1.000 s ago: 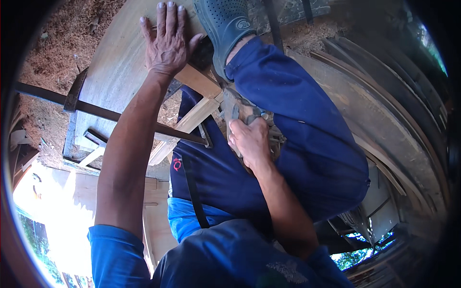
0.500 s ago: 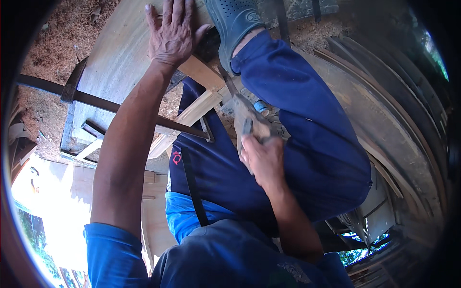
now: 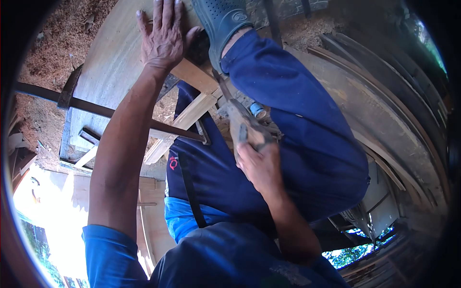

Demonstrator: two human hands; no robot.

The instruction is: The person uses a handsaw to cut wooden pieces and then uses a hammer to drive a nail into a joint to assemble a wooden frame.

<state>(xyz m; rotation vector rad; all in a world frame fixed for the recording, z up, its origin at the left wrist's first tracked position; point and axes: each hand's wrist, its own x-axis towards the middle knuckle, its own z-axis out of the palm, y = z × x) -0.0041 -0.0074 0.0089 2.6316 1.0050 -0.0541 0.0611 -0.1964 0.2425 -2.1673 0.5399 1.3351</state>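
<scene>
My left hand (image 3: 163,38) lies flat, fingers spread, on a wide pale wooden board (image 3: 110,62) at the top of the view. My right hand (image 3: 259,165) grips the wooden handle of a hand saw (image 3: 245,127), whose thin blade runs up toward the board's edge beside a lighter wooden batten (image 3: 192,115). My foot in a blue perforated clog (image 3: 221,19) presses on the board just right of my left hand. My bent knee in blue trousers (image 3: 297,120) fills the middle.
A long dark metal clamp bar (image 3: 96,108) crosses under the board, ending in a hook near the batten. Sawdust (image 3: 53,43) covers the ground at the upper left. Curved wooden planks (image 3: 384,125) stack at the right. A small blue cylinder (image 3: 258,110) lies near the saw.
My right hand has drawn the saw back toward me, lower in the view. My left hand and the clog sit higher in the frame, still pressed on the board.
</scene>
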